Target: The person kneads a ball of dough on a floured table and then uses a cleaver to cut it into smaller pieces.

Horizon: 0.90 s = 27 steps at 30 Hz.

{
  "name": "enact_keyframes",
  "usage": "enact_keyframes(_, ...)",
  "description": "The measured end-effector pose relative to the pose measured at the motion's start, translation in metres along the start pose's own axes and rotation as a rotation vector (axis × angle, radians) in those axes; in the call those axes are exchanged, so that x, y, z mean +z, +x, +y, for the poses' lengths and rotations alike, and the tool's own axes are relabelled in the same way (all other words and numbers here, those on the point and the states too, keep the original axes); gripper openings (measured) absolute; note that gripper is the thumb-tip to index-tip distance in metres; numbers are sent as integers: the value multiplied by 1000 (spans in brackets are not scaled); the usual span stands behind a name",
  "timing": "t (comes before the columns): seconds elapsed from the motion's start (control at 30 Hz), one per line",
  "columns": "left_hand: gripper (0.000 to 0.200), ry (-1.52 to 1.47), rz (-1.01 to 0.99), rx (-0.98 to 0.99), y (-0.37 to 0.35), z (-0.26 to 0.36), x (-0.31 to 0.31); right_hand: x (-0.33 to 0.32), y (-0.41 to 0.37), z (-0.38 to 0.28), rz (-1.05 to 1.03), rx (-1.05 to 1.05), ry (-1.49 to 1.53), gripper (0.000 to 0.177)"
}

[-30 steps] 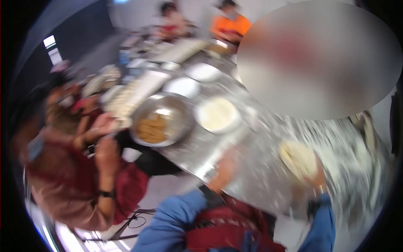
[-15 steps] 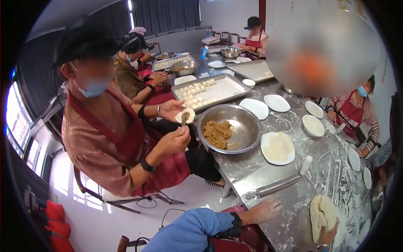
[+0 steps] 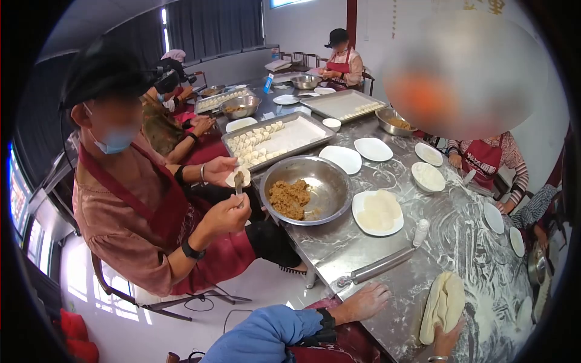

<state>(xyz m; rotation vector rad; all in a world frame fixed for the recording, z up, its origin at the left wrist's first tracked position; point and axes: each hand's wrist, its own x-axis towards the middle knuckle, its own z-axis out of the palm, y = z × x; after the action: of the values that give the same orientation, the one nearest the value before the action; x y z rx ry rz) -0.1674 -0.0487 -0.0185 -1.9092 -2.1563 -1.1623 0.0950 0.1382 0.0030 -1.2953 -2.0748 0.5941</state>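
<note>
A thick, folded lump of dough [image 3: 443, 305] lies on the floured steel table, with a long crease down its middle. My right hand [image 3: 446, 336] grips its near, right-hand end, and part of that hand is cut off by the lower edge of the view. My left hand [image 3: 369, 301], below a blue sleeve and dark cuff, rests flat at the table edge with nothing in it. Beyond it lies a metal rolling pin [image 3: 381, 266]. A white plate [image 3: 376, 227] of thin round wrappers stands farther up the table.
A steel bowl [image 3: 331, 192] of brown filling stands before the co-worker on the left, who holds a wrapper [image 3: 237, 177] and a filling tool. Behind it is a tray [image 3: 302, 136] of dumplings. A bowl of flour [image 3: 428, 176] and several plates stand farther off. Other people sit around.
The scene has shifted left in my view. The dough now looks longer and narrower, and my right hand shows more plainly on its near end. My left hand stays at the table edge.
</note>
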Motion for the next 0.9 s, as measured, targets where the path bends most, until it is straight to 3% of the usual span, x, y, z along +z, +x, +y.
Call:
enact_keyframes(0.13,27,44,23,2,0,0,-2,-23,-17,-30,-55,-230,69,78)
enact_keyframes(0.2,27,19,17,49,1,-1,-2,-37,-23,-50,-165,-349,-104,89)
enact_keyframes(0.23,27,28,21,26,-1,0,1,-32,-16,-45,-286,-328,-57,101)
enact_keyframes(0.37,26,8,-14,44,1,-5,2,-37,-26,-38,-244,-189,-245,109)
enact_keyframes(0.53,29,17,-15,3,0,1,0,-34,-14,-38,-281,-277,-239,107)
enact_keyframes(0.8,33,-10,-25,-3,-1,0,1,-30,-17,-53,-198,-234,-280,98)
enact_keyframes(0.9,32,24,9,5,-2,0,3,-26,-20,-60,-142,-259,-334,87)
